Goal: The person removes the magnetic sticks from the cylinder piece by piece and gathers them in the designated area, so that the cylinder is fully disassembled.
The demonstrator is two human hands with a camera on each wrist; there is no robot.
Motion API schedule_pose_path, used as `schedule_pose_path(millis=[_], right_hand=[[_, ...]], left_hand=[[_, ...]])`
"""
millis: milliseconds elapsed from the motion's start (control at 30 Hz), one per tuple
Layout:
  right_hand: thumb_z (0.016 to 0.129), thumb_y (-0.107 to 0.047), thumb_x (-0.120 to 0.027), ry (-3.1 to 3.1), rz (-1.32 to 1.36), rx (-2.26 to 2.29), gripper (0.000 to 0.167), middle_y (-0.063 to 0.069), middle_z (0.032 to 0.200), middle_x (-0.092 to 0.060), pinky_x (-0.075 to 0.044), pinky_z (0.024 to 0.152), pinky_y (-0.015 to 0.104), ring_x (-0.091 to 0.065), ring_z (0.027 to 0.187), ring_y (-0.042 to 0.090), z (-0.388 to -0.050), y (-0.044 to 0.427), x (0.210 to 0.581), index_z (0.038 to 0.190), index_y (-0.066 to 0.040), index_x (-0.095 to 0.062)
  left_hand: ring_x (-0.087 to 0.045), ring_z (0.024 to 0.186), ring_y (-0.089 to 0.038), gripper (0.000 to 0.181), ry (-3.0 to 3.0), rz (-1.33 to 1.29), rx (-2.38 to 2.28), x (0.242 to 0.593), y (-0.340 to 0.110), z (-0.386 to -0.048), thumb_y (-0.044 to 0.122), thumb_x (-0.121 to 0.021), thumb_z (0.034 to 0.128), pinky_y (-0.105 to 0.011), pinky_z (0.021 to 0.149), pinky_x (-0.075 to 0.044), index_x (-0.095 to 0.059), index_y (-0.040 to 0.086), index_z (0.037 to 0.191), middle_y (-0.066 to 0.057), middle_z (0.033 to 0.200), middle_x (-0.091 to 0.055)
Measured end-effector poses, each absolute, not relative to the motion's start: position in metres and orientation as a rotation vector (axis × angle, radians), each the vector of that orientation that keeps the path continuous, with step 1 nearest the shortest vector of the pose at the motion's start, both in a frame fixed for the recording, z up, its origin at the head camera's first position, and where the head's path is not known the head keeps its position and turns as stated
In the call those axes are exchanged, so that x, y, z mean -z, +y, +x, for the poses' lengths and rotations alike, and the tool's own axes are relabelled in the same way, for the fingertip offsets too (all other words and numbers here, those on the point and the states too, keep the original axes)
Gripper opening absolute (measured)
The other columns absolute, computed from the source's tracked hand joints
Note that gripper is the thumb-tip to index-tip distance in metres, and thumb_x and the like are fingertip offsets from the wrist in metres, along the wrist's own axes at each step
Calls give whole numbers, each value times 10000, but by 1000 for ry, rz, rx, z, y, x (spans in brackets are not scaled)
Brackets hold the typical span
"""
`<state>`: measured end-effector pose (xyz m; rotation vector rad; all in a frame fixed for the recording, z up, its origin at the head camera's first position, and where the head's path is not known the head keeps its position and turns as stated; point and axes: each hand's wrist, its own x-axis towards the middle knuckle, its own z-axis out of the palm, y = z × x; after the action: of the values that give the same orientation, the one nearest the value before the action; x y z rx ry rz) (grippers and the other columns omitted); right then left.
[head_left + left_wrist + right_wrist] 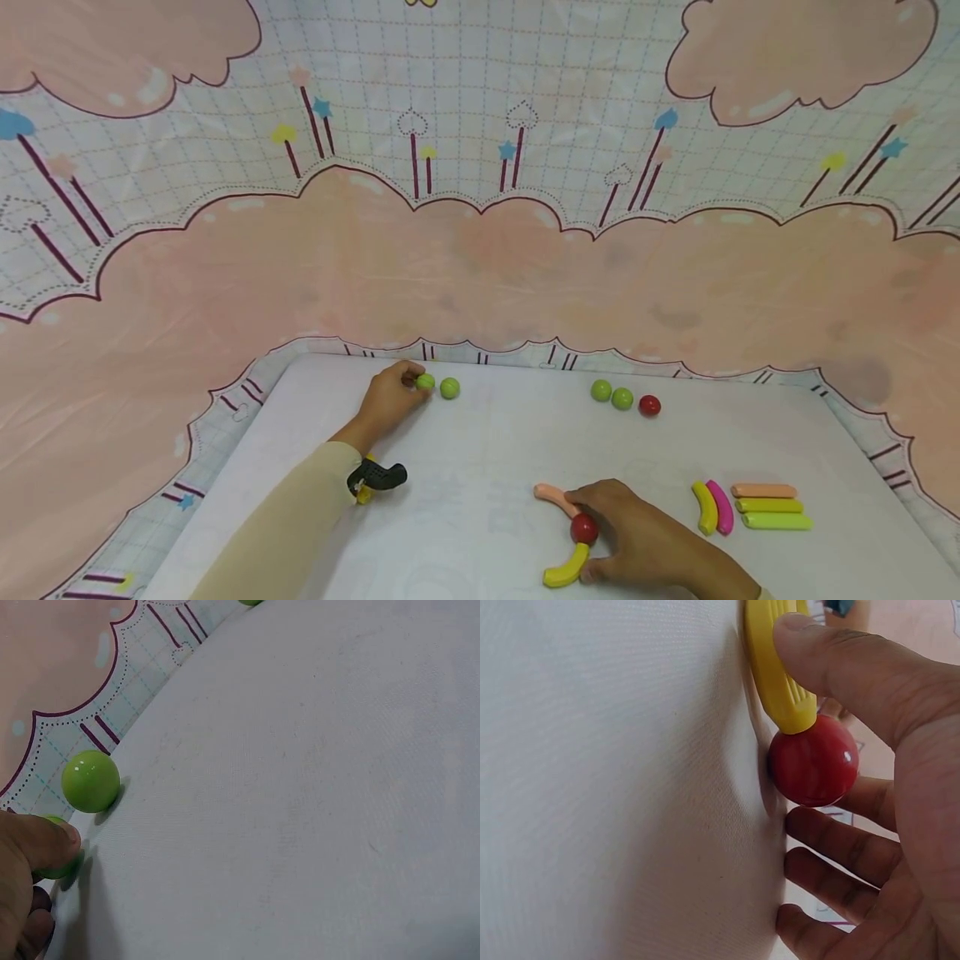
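At the table's back left, my left hand [392,395] pinches a green ball [56,871] between thumb and fingers. Beside it sits a second green ball [450,388]. My right hand [637,533] spreads round a red ball [584,529] that joins two curved sticks, one orange [555,497] and one yellow [564,568]. Its thumb rests on the yellow stick, seen closely in the right wrist view, and the index finger touches the orange one. The other fingers lie loosely spread, their tips near the table.
Two green balls [611,395] and a red ball [649,406] stand at the back right. On the right lie yellow [705,507] and pink [720,507] curved sticks beside several straight sticks [772,506]. A printed cloth [480,275] hangs behind the white table [480,442].
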<state>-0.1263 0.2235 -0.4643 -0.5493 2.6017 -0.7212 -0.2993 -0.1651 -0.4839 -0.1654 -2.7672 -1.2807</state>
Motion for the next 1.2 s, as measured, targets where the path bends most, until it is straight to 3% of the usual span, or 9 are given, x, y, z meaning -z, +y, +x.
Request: schedule_pose_path(millis=[367,700,933,1200], right_hand=[[681,-591,-899,2594,-539,726,845,-8,1377,-574,-483,1018,534,-529,1241,233,-126,221,464,1403,-266,-602],[742,-562,-870,2610,-540,744,784,-5,1361,-575,-471,1025,566,-531,1209,221,-126,221,464,1397,-227,-599],[841,-613,-761,2648,-572,752,681,-39,1332,-577,-495,1020,507,-532,1145,169,-124,219,464,1385,-236,-599],[889,-566,-739,2695,-614,725,581,-96,1287,-583,-517,1006,442,-522,1130,133,-124,219,465,1363,-248,-627]], left_hand=[[-628,1096,-298,394,-2786,-174,1238,485,-164,-298,135,-812,851,-460,994,-481,-671,40,1206,-130,1148,-701],[-626,1168,-336,509,-2806,-199,1240,480,-165,-296,136,-822,862,-469,1029,-476,-600,-6,1298,-171,1256,-674],[-607,1173,-337,646,-2781,-166,1274,479,-166,-293,136,-825,860,-475,1006,-488,-508,6,1408,-180,1296,-648],[-601,1138,-355,586,-2713,-206,1240,475,-165,-282,126,-835,854,-484,943,-515,-570,3,1362,-211,1325,-594]])
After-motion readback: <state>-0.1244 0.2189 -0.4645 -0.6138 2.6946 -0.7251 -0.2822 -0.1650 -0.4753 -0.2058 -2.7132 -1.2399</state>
